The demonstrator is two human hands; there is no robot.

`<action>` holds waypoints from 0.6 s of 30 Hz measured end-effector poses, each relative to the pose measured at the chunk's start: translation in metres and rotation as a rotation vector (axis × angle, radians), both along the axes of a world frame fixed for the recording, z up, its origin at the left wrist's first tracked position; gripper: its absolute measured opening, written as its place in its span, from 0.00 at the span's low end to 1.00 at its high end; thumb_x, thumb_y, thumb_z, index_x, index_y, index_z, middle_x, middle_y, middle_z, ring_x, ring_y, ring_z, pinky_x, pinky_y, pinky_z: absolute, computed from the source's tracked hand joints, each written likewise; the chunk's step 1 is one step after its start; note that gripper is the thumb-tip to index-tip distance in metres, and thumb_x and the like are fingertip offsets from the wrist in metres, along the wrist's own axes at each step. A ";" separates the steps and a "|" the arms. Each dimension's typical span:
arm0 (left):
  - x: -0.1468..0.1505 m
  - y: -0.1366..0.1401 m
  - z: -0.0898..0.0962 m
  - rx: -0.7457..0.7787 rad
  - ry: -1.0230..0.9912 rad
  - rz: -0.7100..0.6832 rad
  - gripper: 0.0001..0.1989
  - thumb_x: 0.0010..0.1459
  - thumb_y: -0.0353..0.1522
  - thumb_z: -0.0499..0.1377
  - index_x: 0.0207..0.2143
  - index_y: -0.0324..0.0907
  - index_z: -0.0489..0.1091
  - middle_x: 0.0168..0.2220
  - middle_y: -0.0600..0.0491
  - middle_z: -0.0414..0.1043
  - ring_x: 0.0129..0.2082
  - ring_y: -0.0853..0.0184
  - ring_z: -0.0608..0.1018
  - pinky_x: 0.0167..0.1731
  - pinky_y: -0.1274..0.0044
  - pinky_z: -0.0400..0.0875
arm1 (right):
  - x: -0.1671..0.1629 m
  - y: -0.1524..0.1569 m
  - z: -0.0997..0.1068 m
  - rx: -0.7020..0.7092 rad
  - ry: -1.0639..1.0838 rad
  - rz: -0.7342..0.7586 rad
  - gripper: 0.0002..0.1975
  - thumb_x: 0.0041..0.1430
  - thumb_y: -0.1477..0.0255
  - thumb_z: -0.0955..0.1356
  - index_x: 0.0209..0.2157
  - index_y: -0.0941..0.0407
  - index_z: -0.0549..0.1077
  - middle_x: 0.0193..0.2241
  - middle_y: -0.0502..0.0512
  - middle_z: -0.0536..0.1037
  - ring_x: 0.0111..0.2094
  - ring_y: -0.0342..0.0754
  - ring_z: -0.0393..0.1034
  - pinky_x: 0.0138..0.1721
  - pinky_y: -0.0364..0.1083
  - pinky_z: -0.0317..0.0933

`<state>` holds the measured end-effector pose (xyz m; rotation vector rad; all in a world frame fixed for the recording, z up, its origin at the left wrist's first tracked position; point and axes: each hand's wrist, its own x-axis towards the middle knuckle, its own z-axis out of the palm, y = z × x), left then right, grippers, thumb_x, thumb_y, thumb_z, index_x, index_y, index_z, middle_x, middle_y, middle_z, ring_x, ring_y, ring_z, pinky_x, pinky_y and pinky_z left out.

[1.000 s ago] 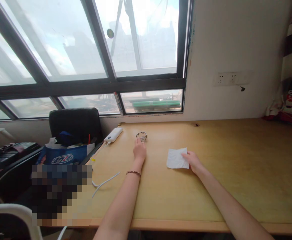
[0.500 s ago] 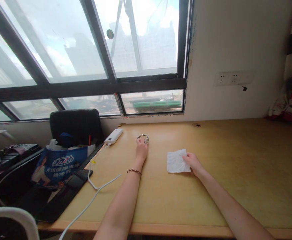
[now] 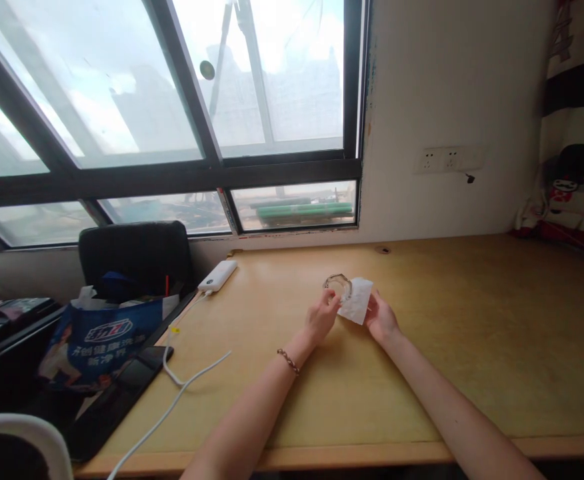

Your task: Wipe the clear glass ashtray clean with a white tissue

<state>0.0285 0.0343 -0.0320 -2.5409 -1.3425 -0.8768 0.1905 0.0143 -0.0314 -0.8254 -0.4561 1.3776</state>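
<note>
My left hand (image 3: 321,315) is closed, its fingertips pinching the near edge of a shiny ring (image 3: 341,275) that looks like a bracelet; its exact kind is too small to tell. The ring is tilted above the table, its far rim showing. Just right of it, a white sheet of tissue (image 3: 358,300) is gripped in my right hand (image 3: 383,321), the thumb at its right edge and the other fingers partly hidden. The tissue's left edge meets or overlaps the ring. A braided brown bracelet (image 3: 289,361) circles my left wrist.
A white power bank (image 3: 218,277) with a white cable (image 3: 185,387) lies along the left edge of the wooden table (image 3: 472,360). Beyond that edge are a blue bag (image 3: 105,343) and a black chair (image 3: 135,257). Window and wall stand behind; a patterned curtain (image 3: 577,167) hangs at right.
My left hand has lifted the ring from the table and moved it right and nearer. The tissue, in my right hand, has tilted and now meets the ring. The view has shifted slightly right.
</note>
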 end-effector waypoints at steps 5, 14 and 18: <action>0.007 -0.011 -0.005 0.041 -0.044 -0.194 0.12 0.56 0.30 0.47 0.39 0.45 0.67 0.39 0.47 0.65 0.31 0.69 0.71 0.32 0.79 0.64 | -0.004 -0.001 -0.008 -0.001 -0.241 0.076 0.13 0.48 0.66 0.64 0.35 0.58 0.68 0.34 0.56 0.75 0.31 0.48 0.70 0.31 0.45 0.66; 0.000 -0.013 -0.002 0.131 -0.063 -0.392 0.12 0.55 0.30 0.49 0.40 0.46 0.68 0.38 0.48 0.69 0.31 0.68 0.72 0.36 0.78 0.63 | -0.011 -0.004 -0.008 0.090 -0.681 0.059 0.16 0.46 0.62 0.64 0.33 0.60 0.70 0.25 0.55 0.75 0.26 0.47 0.69 0.23 0.41 0.61; 0.002 -0.015 0.005 0.001 -0.217 -0.329 0.17 0.51 0.32 0.55 0.45 0.48 0.64 0.47 0.48 0.64 0.40 0.64 0.70 0.44 0.72 0.60 | -0.006 -0.002 -0.010 0.063 -0.875 -0.026 0.11 0.46 0.66 0.63 0.26 0.60 0.71 0.20 0.54 0.74 0.24 0.47 0.68 0.22 0.41 0.58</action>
